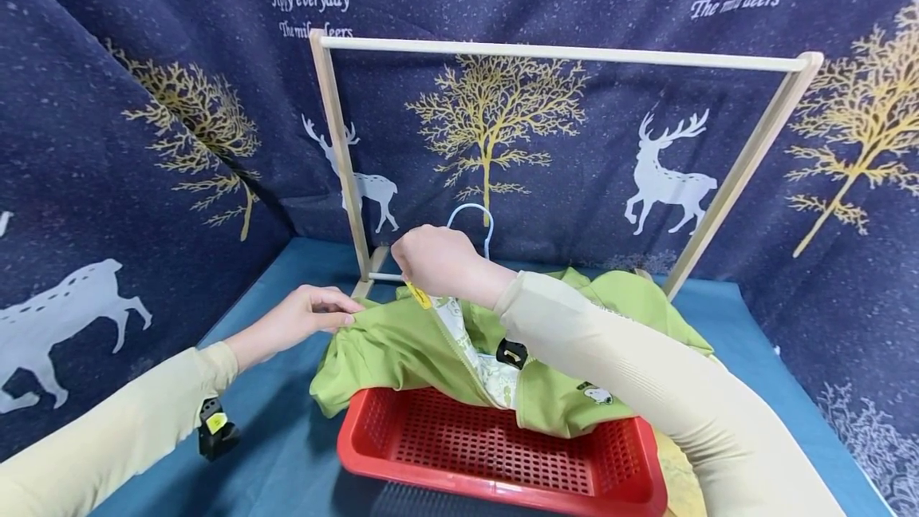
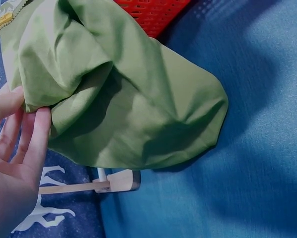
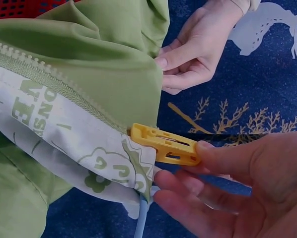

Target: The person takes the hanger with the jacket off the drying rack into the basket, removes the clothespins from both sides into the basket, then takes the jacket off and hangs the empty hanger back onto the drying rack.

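A green zip jacket [image 1: 402, 345] with a white printed lining lies across the back of a red basket [image 1: 495, 490]. My right hand [image 1: 441, 262] pinches a yellow clothespin [image 3: 163, 145] between thumb and fingers. In the right wrist view, the clothespin's front end sits at the top corner of the jacket's front edge, beside the zipper. A light blue hanger [image 1: 470, 207] shows its hook behind my right hand; its body is mostly hidden inside the jacket. At the left shoulder side, my left hand [image 1: 305, 317] pinches the green cloth between thumb and fingertips.
A wooden rack [image 1: 560, 53] with a white top bar stands behind the jacket. Blue cloth [image 1: 287, 389] covers the table. A dark blue curtain [image 1: 574, 142] printed with deer and trees encloses the back and sides. Something yellowish [image 1: 678, 469] lies right of the basket, partly under my right arm.
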A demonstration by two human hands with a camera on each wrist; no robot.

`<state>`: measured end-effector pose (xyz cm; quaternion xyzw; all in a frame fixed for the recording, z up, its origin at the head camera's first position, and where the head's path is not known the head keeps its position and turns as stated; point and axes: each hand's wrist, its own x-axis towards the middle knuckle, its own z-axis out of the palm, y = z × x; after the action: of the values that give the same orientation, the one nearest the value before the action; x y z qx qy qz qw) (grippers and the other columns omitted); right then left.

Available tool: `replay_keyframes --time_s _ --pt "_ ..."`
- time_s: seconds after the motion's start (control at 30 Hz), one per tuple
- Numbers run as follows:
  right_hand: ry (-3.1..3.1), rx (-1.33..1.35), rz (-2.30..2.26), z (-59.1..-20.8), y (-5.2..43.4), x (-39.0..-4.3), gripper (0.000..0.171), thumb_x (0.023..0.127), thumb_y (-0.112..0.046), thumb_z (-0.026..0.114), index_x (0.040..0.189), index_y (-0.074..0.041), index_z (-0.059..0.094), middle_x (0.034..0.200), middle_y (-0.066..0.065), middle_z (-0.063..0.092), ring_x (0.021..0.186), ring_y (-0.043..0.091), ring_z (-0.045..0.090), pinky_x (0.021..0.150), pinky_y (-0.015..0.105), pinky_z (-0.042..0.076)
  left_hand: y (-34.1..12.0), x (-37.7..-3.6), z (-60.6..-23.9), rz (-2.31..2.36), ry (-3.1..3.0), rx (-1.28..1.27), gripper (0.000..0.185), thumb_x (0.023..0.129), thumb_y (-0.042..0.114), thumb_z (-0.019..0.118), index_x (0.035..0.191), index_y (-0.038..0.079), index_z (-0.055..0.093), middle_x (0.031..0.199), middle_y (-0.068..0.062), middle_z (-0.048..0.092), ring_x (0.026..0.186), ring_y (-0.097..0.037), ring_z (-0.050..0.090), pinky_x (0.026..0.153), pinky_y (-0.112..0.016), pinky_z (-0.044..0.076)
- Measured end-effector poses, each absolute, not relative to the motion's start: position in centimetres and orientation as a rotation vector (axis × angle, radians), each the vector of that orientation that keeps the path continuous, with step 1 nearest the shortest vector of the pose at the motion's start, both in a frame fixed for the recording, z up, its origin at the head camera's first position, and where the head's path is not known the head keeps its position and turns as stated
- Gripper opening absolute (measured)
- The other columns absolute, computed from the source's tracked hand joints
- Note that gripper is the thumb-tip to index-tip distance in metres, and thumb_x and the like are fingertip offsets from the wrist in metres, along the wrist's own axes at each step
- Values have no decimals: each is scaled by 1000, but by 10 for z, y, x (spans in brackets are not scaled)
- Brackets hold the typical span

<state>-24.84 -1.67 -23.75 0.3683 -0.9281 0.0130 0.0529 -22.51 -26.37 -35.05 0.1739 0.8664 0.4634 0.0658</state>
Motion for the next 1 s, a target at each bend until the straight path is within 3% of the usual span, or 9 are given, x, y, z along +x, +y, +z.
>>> replay_keyframes --time_s 0.43,1.0 --pt "-2804 1140 46 -239 -15 -249 36 97 -9 53 64 -22 48 72 -4 56 64 13 53 50 28 40 -264 -226 -352 1402 2614 523 30 94 18 67 118 1 71 114 -19 68 88 -2 66 79 -25 58" --pt "-2806 1104 99 -235 -12 -245 38 98 -6 47 64 -22 43 67 -5 45 59 12 43 47 26 33 -264 -226 -353 1413 2621 519 29 94 17 67 118 1 70 115 -20 67 86 -1 65 78 -26 57"
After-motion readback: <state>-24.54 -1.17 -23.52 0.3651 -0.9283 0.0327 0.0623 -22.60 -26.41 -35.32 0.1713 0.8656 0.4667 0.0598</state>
